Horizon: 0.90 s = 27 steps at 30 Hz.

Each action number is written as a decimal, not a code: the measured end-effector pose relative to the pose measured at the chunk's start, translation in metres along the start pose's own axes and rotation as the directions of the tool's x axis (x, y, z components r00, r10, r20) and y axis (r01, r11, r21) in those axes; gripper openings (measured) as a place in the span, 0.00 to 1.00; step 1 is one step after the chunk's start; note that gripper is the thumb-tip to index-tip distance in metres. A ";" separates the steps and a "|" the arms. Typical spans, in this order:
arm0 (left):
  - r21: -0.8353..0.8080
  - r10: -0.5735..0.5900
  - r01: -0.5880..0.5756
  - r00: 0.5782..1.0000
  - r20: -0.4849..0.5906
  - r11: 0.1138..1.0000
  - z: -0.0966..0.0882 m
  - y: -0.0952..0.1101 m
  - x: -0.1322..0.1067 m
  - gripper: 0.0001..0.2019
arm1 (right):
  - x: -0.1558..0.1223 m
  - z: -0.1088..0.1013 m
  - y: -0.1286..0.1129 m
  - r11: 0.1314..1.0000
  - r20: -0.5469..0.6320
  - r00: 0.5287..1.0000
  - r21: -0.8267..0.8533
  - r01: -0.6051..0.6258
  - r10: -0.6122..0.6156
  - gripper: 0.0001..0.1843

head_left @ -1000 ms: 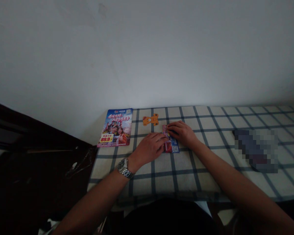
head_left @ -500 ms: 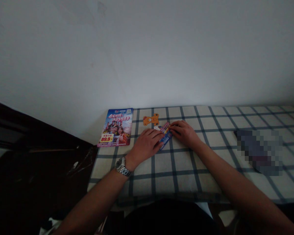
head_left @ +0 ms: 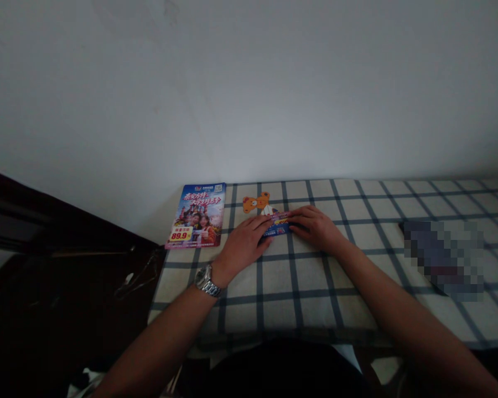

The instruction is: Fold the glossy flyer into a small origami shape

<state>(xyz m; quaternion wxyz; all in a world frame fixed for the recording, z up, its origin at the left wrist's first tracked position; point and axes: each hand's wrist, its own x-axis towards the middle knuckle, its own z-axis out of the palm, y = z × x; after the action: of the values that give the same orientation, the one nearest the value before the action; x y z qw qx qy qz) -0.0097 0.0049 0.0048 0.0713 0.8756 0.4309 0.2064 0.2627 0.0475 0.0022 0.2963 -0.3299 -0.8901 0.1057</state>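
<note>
Folded leaflet (head_left: 281, 226) on the checked cloth (head_left: 274, 298), left hand (head_left: 244, 243) and right hand (head_left: 318, 229) gripping an end each. Orange bear (head_left: 251, 204) just behind, partly covered. Flyer (head_left: 197, 218) on the left says "89.9", pixelated dark thing (head_left: 434, 257) far right.

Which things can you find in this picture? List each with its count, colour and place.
Folded flyer: one, blue and pink, centre
Flat flyer: at least one, blue and pink, cloth's left end
Teddy bear figure: one, orange, just beyond folded flyer
Checked cloth: one, cream and dark blue, beneath flyers
Pixelated object: one, dark, picture's right
Wall: one, greyish white, background
Wristwatch: one, silver, left wrist
Left hand: one, bare, folded flyer's left end
Right hand: one, bare, its right end
</note>
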 end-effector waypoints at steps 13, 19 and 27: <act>-0.021 0.012 -0.013 0.999 -0.042 1.000 0.001 -0.003 0.001 0.17 | -0.001 -0.003 -0.001 1.000 0.055 0.998 0.015 0.018 -0.019 0.18; -0.046 0.026 -0.028 0.999 -0.036 0.999 -0.002 -0.002 0.002 0.17 | -0.001 -0.002 -0.001 1.000 0.075 0.997 -0.006 0.011 -0.011 0.13; -0.078 0.007 -0.008 1.000 -0.014 0.997 -0.004 -0.005 0.000 0.21 | -0.002 -0.001 0.002 1.000 0.037 0.999 -0.010 0.001 -0.001 0.10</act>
<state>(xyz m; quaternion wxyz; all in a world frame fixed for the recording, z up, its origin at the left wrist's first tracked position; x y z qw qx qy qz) -0.0144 0.0078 0.0070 0.1017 0.8723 0.4196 0.2295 0.2658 0.0476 0.0012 0.2783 -0.3289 -0.8961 0.1073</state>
